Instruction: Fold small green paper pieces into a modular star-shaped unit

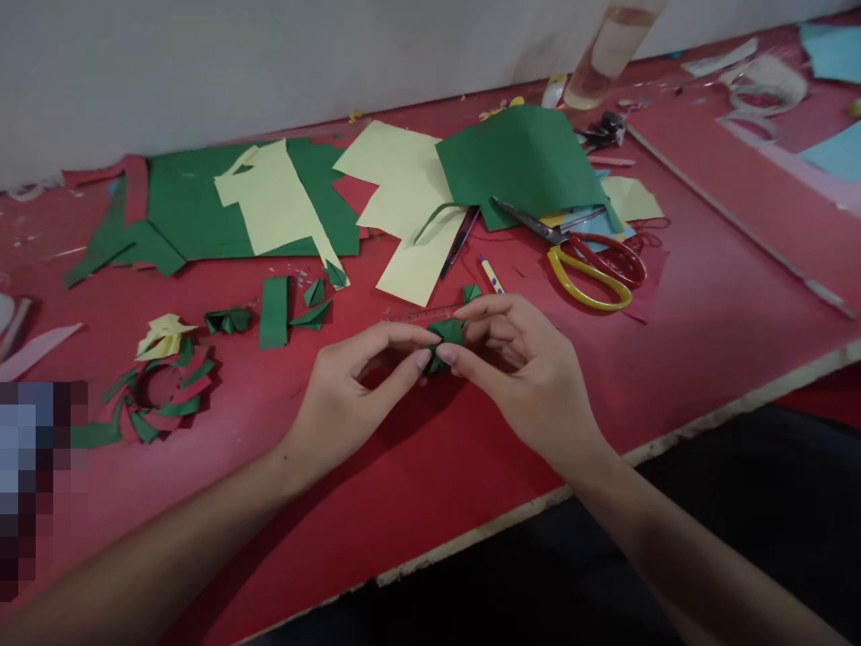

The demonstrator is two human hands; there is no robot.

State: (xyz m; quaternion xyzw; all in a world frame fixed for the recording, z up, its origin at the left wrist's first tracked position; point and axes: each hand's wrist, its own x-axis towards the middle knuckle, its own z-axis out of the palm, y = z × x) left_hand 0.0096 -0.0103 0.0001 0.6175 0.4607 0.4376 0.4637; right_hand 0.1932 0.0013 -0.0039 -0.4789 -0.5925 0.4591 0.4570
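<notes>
A small folded piece of green paper (447,334) is pinched between both hands, just above the red tabletop. My left hand (367,368) grips its left side with thumb and index finger. On the other side my right hand (521,354) holds it the same way, thumb in front; the fingers hide part of the folds. Behind the right fingertips a smaller green folded bit (472,293) shows. Left of the hands lie a green paper strip (274,311) and several small green folded pieces (311,314).
A red-and-green folded paper ring (161,395) lies at the left beside a yellow folded piece (165,335). Scissors (571,256) with red and yellow handles rest right of centre. Green sheets (521,161) and pale yellow sheets (410,206) spread behind. A bottle (609,54) stands near the wall.
</notes>
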